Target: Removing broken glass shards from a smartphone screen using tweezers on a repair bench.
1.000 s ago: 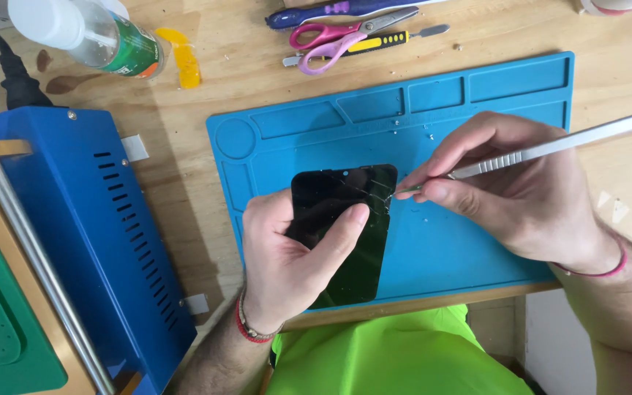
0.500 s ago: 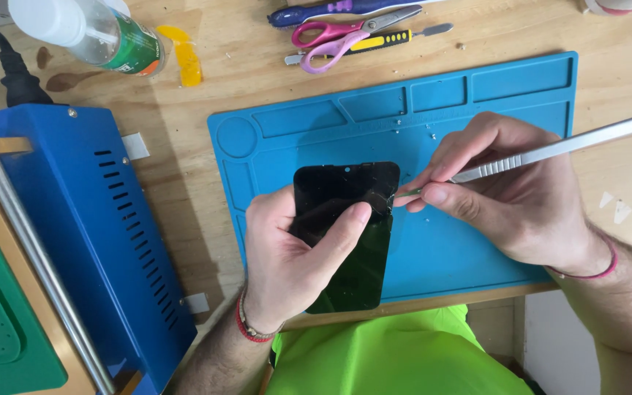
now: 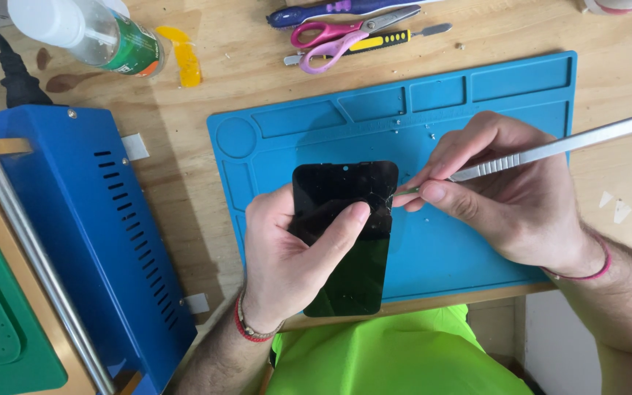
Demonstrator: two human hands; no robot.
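My left hand (image 3: 287, 256) grips a black phone screen panel (image 3: 345, 241) with cracks near its top right, thumb laid across the glass, over the blue work mat (image 3: 404, 124). My right hand (image 3: 506, 197) pinches a long silver metal handle tool (image 3: 550, 150). The tool's tip touches the panel's right edge near the upper corner.
A blue metal machine (image 3: 74, 241) with a green pad stands at the left. At the back of the wooden table (image 3: 206, 190) lie pink-handled scissors (image 3: 345, 33), a yellow-and-black tool (image 3: 382, 40), a blue tool (image 3: 330, 9), a clear bottle (image 3: 89, 33) and a yellow pick (image 3: 181, 55).
The panel has been turned a little more upright and shifted slightly left. The tool's handle has dropped to a flatter angle, its tip staying at the panel's right edge.
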